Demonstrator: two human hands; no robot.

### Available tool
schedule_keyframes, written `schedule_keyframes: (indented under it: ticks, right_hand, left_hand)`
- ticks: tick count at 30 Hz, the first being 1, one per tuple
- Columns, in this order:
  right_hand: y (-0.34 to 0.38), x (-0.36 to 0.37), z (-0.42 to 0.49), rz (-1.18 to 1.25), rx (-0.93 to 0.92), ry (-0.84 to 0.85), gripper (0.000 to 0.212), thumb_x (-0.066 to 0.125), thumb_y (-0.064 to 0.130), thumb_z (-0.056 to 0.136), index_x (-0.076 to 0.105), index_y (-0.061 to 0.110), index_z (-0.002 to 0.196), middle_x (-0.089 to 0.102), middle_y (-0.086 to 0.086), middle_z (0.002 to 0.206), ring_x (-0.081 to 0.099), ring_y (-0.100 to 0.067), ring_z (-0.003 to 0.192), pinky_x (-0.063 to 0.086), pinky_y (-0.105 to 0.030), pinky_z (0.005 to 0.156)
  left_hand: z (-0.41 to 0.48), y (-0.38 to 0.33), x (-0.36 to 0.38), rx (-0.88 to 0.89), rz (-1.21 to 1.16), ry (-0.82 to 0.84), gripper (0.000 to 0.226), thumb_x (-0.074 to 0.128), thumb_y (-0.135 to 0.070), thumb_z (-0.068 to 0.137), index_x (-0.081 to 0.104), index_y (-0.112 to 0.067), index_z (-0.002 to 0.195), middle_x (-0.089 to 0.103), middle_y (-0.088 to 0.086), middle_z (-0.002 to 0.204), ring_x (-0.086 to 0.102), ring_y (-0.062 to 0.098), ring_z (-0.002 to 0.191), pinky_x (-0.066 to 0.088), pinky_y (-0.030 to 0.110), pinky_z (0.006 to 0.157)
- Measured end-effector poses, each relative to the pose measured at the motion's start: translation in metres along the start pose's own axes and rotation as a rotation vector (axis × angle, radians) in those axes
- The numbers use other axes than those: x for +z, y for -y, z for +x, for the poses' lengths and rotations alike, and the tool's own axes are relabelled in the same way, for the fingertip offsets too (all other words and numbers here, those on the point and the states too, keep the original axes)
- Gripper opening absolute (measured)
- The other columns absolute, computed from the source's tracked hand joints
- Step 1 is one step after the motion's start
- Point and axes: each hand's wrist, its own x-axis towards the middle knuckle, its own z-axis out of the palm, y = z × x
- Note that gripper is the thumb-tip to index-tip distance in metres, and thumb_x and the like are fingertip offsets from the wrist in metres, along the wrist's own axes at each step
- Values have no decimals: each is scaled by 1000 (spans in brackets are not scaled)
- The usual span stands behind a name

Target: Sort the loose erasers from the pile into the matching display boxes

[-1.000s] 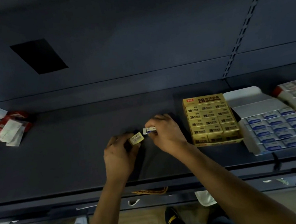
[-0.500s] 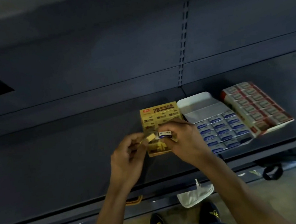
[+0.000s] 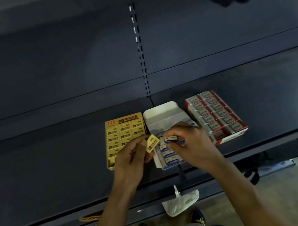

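We have only the head view to go on. In it, our left hand (image 3: 131,162) pinches a yellow 2B eraser (image 3: 152,143) between thumb and fingertips, tilted with its label towards us. It is held just above the near right corner of the yellow display box (image 3: 121,122). Our right hand (image 3: 194,145) pinches a blue-and-white eraser (image 3: 171,139) by its ends, with the fingers curled closely round it. It hovers over the open white box (image 3: 160,111), whose rows carry the same blue labels. The two erasers are close together but not touching, and neither rests in a box yet. A red box (image 3: 228,137) full of red-sleeved erasers sits just to the right on the same dark shelf (image 3: 49,169). What has changed is position. A second ago both hands held these erasers over bare shelf to the left of the boxes, with the loose pile at the far left edge of the frame. Half a second ago they had reached the yellow box. Now each hand is over the box of its own colour, and the pile is out of view. We judge the carry finished and the placing about to begin. The yellow box shows a gap along its near row, which looks the likely slot. Our hand hides much of the white box, so we cannot tell where it has room.
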Motion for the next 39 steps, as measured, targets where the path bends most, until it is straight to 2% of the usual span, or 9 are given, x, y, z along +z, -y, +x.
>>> schedule_keyframes:
  ticks: [3, 8, 11, 16, 22, 30, 33, 36, 39]
  right_hand:
    - [-12, -13, -2, -21, 0, 19, 23, 72, 11, 77, 71, 19, 98, 66, 6, 101, 61, -3, 88, 39, -1, 77]
    - [-28, -32, -5, -25, 20, 87, 23, 69, 14, 81, 70, 21, 102, 63, 10, 106, 58, -1, 94, 43, -5, 81]
    - [-39, -48, -9, -78, 58, 127, 25, 66, 14, 85, 67, 22, 109, 62, 10, 111, 57, -2, 96, 46, -10, 82]
    - [-56, -67, -18, -184, 86, 203, 26, 66, 14, 85, 66, 19, 110, 61, 4, 118, 59, -9, 99, 45, -14, 77]
    - [-58, -61, -23, -170, 32, 289, 26, 70, 14, 81, 69, 17, 107, 64, 2, 115, 59, -10, 108, 49, -23, 91]
    - [-55, -54, -17, -210, -5, 358, 23, 64, 16, 86, 69, 16, 109, 57, 5, 114, 52, -7, 105, 33, -8, 86]
    - [-55, -60, -17, -200, 20, 367, 18, 62, 17, 88, 70, 14, 104, 57, 3, 113, 54, -6, 102, 35, -8, 83]
    - [-56, -60, -15, -177, 61, 337, 15, 65, 12, 85, 70, 12, 99, 61, 2, 111, 55, -2, 95, 39, -4, 75]
    - [-53, -58, -9, -182, 83, 362, 12, 64, 11, 86, 71, 10, 95, 65, 0, 108, 61, -8, 96, 45, -12, 81]
  left_hand:
    - [1, 2, 15, 76, 166, 51, 24, 62, -22, 88, 65, -35, 108, 71, -4, 92, 68, 9, 82, 57, 33, 75]
    - [2, 3, 36, 283, 502, -26, 44, 68, -21, 84, 50, -58, 98, 57, -11, 86, 58, 6, 72, 49, 21, 66]
    - [0, 8, 45, 313, 540, -37, 39, 69, -21, 83, 54, -49, 106, 55, -15, 86, 58, 5, 74, 48, 16, 68]
    - [-4, 18, 52, 294, 505, -76, 32, 71, -24, 81, 63, -32, 111, 64, -5, 88, 61, 4, 76, 49, 11, 66]
    - [-10, 19, 59, 266, 460, -118, 30, 71, -18, 81, 65, -25, 110, 63, -12, 90, 61, -5, 80, 44, 4, 63]
    - [-11, 27, 55, 219, 496, -117, 31, 69, -24, 82, 66, -26, 113, 64, -7, 92, 59, 3, 83, 47, 9, 65]
    - [-10, 30, 53, 209, 507, -108, 32, 69, -27, 82, 66, -24, 113, 64, -6, 91, 60, 4, 80, 50, 15, 65]
    - [-9, 28, 53, 211, 510, -116, 29, 70, -24, 82, 66, -27, 111, 60, -11, 86, 58, 3, 78, 46, 10, 62]
    - [-10, 25, 55, 238, 519, -123, 30, 72, -20, 81, 63, -34, 106, 55, -16, 80, 56, 1, 77, 42, 6, 61]
